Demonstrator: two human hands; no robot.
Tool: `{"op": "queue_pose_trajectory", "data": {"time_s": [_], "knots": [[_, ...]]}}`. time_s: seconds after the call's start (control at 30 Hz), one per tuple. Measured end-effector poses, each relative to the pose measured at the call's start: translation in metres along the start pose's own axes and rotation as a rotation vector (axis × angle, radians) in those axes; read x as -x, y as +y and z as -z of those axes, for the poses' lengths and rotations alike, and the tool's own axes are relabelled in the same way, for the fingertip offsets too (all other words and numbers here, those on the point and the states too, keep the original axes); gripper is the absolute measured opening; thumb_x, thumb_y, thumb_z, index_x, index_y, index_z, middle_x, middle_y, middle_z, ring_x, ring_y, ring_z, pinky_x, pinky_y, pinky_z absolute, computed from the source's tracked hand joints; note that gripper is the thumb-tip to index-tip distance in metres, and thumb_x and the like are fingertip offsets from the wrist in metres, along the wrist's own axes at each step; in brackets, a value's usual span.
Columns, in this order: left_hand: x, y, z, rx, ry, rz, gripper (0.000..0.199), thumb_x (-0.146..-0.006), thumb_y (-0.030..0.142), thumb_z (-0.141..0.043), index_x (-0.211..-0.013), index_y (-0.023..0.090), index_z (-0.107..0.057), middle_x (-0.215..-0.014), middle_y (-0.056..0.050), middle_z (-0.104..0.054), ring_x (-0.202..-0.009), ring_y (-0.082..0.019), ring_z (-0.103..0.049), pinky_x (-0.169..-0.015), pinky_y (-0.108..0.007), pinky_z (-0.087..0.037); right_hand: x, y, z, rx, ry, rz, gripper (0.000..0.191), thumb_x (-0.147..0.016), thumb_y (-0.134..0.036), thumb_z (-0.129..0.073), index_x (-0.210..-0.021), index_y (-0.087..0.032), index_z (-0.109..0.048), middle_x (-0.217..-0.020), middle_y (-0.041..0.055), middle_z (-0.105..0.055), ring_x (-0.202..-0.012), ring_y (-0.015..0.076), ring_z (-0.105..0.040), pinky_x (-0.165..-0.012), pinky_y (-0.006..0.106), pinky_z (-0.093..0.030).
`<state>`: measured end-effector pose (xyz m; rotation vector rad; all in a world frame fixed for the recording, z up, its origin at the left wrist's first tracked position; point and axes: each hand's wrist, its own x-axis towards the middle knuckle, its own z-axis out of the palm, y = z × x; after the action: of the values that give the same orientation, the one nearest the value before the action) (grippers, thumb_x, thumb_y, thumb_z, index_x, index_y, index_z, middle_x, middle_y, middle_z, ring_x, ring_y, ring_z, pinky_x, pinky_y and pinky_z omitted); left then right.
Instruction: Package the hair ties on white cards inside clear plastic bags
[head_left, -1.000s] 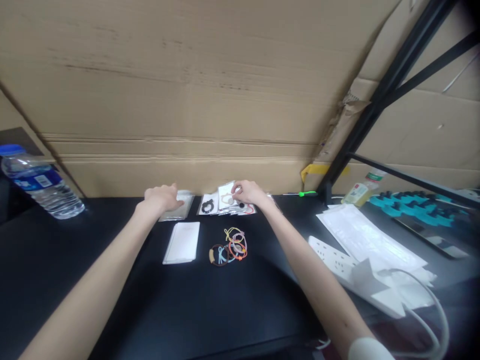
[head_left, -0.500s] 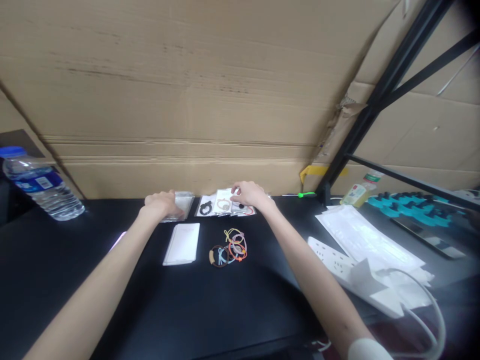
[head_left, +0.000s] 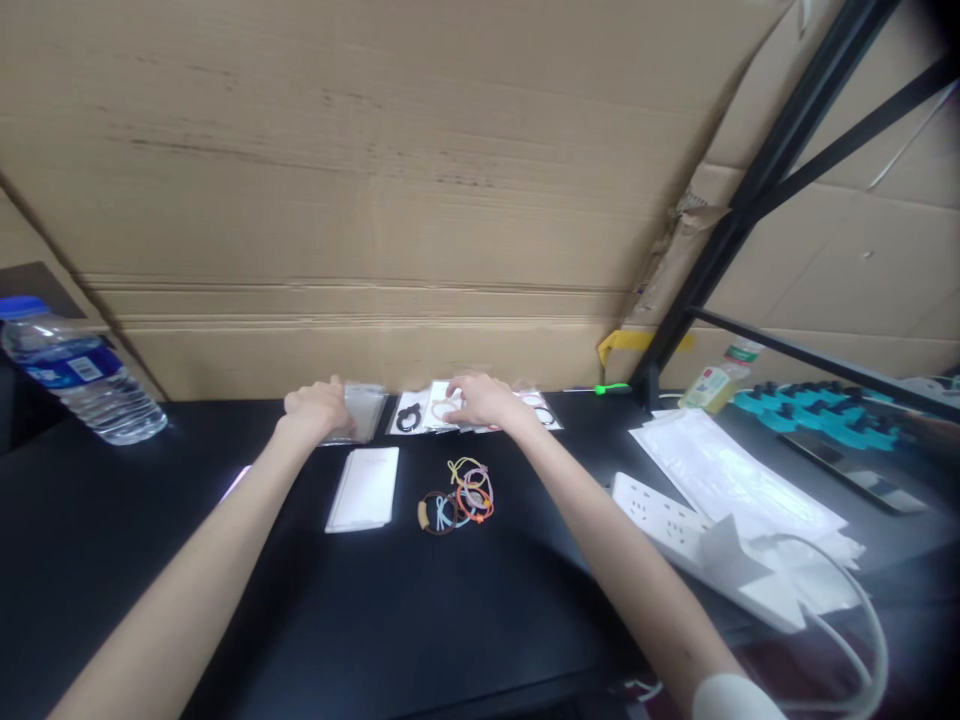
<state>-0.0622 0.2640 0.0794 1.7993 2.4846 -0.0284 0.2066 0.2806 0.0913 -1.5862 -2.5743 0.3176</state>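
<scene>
My left hand rests over the left side of a stack of clear plastic bags, fingers stretched across it and partly hidden. Over a row of bagged cards with hair ties lies my right hand, its thumb and fingers apart, touching the packets. One packet holds a black hair tie; another packet shows at the right of the hand. Closer to me are a stack of white cards and a loose pile of coloured hair ties, including a brown one with a tan piece.
A water bottle stands at the left. On the right are a white power strip with cables, white plastic sheets, a phone, teal holders and a yellowish bottle. A cardboard wall closes the back.
My right hand has slid left over the packets, uncovering a packet on its right. My left hand has drawn slightly left, showing more of the plastic bags.
</scene>
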Motion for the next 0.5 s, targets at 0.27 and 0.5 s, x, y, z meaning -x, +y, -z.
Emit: {"op": "queue_pose_trajectory", "data": {"time_s": [0.27, 0.5], "knots": [[0.003, -0.001, 0.023, 0.068, 0.010, -0.030, 0.043, -0.074, 0.024, -0.068, -0.114, 0.012, -0.077, -0.122, -0.029, -0.076, -0.115, -0.046, -0.074, -0.087, -0.047, -0.059, 0.001, 0.008, 0.012, -0.099, 0.115, 0.026, 0.035, -0.089, -0.039, -0.082, -0.121, -0.025, -0.080, -0.119, 0.0094, -0.080, -0.110, 0.0308, -0.075, -0.093, 0.041, -0.055], [0.024, 0.011, 0.044, 0.779, -0.119, -0.341, 0.060, -0.077, 0.032, -0.068, -0.136, 0.018, -0.069, -0.120, -0.016, -0.079, -0.098, -0.032, -0.079, -0.077, -0.038, -0.064, 0.011, -0.010, 0.021, -0.416, 0.275, 0.397, 0.020, -0.103, -0.033, -0.066, -0.114, -0.025, -0.081, -0.110, 0.0028, -0.083, -0.100, 0.0181, -0.077, -0.093, 0.030, -0.056]]}}
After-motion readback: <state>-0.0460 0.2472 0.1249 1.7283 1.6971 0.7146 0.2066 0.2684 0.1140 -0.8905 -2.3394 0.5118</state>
